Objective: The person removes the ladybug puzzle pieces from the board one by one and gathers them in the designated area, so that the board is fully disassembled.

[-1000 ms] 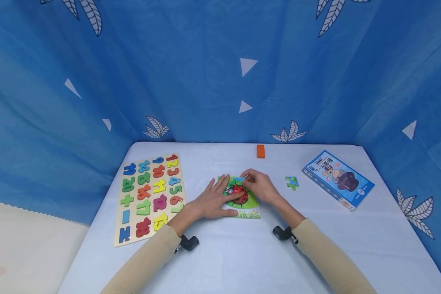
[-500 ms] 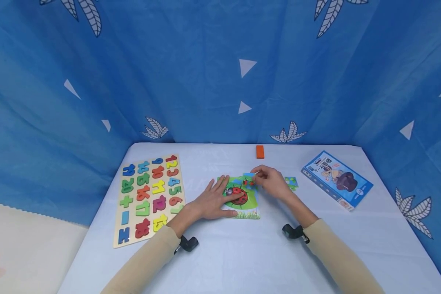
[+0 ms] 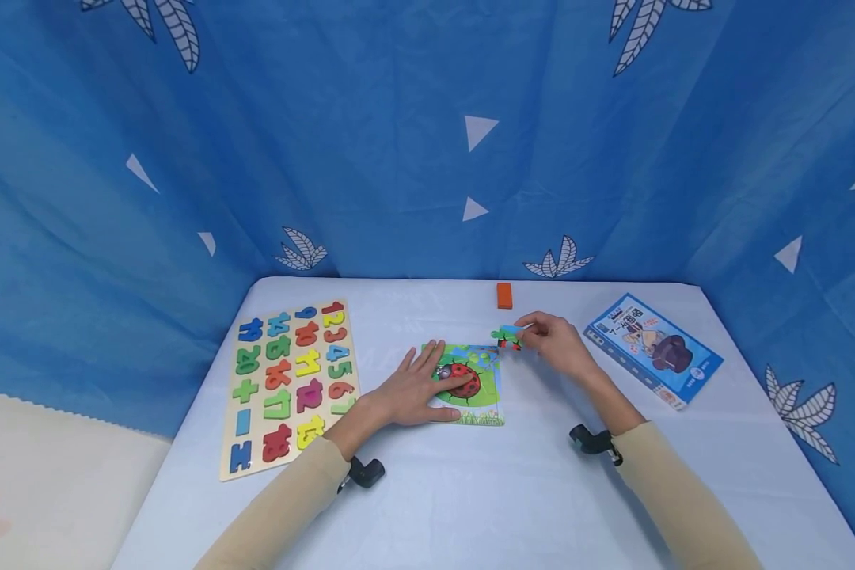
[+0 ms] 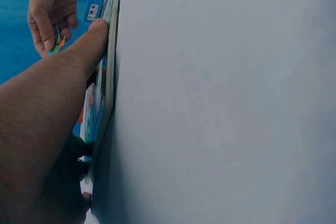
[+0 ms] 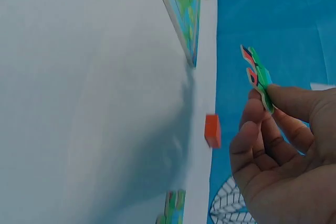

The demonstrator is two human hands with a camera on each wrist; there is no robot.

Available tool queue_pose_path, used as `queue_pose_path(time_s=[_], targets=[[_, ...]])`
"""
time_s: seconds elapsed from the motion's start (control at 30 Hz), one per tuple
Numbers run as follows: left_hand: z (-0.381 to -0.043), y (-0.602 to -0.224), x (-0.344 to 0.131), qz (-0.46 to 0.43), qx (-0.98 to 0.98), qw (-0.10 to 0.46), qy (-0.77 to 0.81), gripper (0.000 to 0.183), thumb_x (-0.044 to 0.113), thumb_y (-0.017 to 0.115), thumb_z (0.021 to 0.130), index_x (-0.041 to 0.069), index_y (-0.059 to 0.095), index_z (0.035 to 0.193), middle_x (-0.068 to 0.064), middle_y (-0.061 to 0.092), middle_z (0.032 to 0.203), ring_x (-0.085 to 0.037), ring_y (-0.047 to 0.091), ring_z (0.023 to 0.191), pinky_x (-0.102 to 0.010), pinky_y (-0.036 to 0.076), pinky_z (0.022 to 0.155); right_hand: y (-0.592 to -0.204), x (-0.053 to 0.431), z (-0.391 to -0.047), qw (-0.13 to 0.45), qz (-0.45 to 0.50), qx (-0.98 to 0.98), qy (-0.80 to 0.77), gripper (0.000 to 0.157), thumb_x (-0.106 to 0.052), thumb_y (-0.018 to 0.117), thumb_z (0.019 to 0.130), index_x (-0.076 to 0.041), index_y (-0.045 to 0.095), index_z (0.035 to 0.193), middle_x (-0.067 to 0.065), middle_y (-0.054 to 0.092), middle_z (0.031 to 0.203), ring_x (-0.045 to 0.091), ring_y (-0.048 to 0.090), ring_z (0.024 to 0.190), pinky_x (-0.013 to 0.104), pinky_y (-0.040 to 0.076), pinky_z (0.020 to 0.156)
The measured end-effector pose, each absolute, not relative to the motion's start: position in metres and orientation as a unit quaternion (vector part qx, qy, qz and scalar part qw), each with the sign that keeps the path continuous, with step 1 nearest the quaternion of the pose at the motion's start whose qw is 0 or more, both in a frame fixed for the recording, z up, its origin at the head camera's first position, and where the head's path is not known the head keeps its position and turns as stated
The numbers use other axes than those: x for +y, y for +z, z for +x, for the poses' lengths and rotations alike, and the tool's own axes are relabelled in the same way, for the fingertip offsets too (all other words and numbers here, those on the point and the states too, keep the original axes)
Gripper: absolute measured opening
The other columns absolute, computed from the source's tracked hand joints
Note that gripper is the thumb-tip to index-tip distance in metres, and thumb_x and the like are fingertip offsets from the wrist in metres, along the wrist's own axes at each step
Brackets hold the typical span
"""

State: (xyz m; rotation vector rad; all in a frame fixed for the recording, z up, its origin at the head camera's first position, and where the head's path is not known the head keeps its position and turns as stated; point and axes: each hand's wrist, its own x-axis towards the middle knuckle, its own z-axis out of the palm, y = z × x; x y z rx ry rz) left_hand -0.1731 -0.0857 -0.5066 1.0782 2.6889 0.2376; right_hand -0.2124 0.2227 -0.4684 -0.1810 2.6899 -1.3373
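Observation:
My left hand [image 3: 413,392] lies with spread fingers on a ladybug jigsaw puzzle [image 3: 484,416] at the middle of the table. The thumb is along the puzzle's near side, and the palm hides its left part. Between thumb and fingers, my right hand [image 3: 556,344] pinches a jigsaw piece [image 3: 507,338] with blue, green and red on it, just off the puzzle's upper right corner. The right wrist view shows this piece [image 5: 257,77] raised above the tabletop. Another loose jigsaw piece [image 5: 174,208] lies on the table there; my right hand hides it in the head view.
A wooden number board [image 3: 256,419] with coloured numerals lies to the left. An orange block [image 3: 504,296] is near the back edge, and a blue box [image 3: 655,348] with a hat picture lies at the right. Blue cloth [image 3: 399,142] hangs behind the table.
My right hand has moved right and slightly up, lifting the jigsaw piece away from the puzzle's upper right. It now covers the other loose piece. My left hand has stayed in place.

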Motion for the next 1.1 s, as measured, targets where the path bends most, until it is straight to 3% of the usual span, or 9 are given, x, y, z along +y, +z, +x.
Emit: queue_pose_path(time_s=[0.2, 0.43, 0.63, 1.1], targets=[[-0.174, -0.508, -0.085, 0.372, 0.918, 0.115, 0.078, 0.074, 0.077, 0.040, 0.093, 0.044, 0.027, 0.157, -0.021, -0.002, 0.168, -0.037, -0.004, 0.155, -0.060, 0.007, 0.122, -0.468, 0.244, -0.219, 0.074, -0.050, 0.900, -0.428, 0.022, -0.028, 0.063, 0.101, -0.013, 0.068, 0.115, 0.015, 0.072, 0.095, 0.037, 0.060, 0.080, 0.035, 0.044, 0.059], [-0.173, -0.508, -0.086, 0.371, 0.918, 0.113, 0.078, 0.074, 0.077, 0.040, 0.093, 0.045, 0.026, 0.157, -0.021, -0.003, 0.168, -0.037, -0.005, 0.155, -0.059, 0.006, 0.122, -0.469, 0.259, -0.226, 0.111, -0.049, 0.913, -0.390, 0.021, -0.026, 0.062, 0.101, -0.010, 0.069, 0.112, 0.009, 0.071, 0.100, 0.029, 0.062, 0.088, 0.035, 0.048, 0.071], [-0.173, -0.509, -0.086, 0.370, 0.919, 0.110, 0.078, 0.074, 0.078, 0.040, 0.092, 0.045, 0.027, 0.157, -0.021, -0.002, 0.168, -0.037, -0.004, 0.155, -0.059, 0.007, 0.122, -0.471, 0.263, -0.227, 0.144, -0.053, 0.925, -0.348, 0.019, -0.022, 0.062, 0.101, -0.009, 0.071, 0.110, 0.009, 0.066, 0.100, 0.026, 0.057, 0.088, 0.034, 0.047, 0.072], [-0.173, -0.508, -0.085, 0.370, 0.920, 0.106, 0.077, 0.074, 0.077, 0.041, 0.092, 0.044, 0.029, 0.157, -0.022, 0.001, 0.168, -0.038, -0.002, 0.155, -0.060, 0.008, 0.122, -0.479, 0.266, -0.230, 0.126, -0.067, 0.938, -0.316, 0.017, -0.018, 0.064, 0.099, -0.010, 0.075, 0.109, 0.010, 0.069, 0.105, 0.028, 0.056, 0.094, 0.036, 0.047, 0.075]])
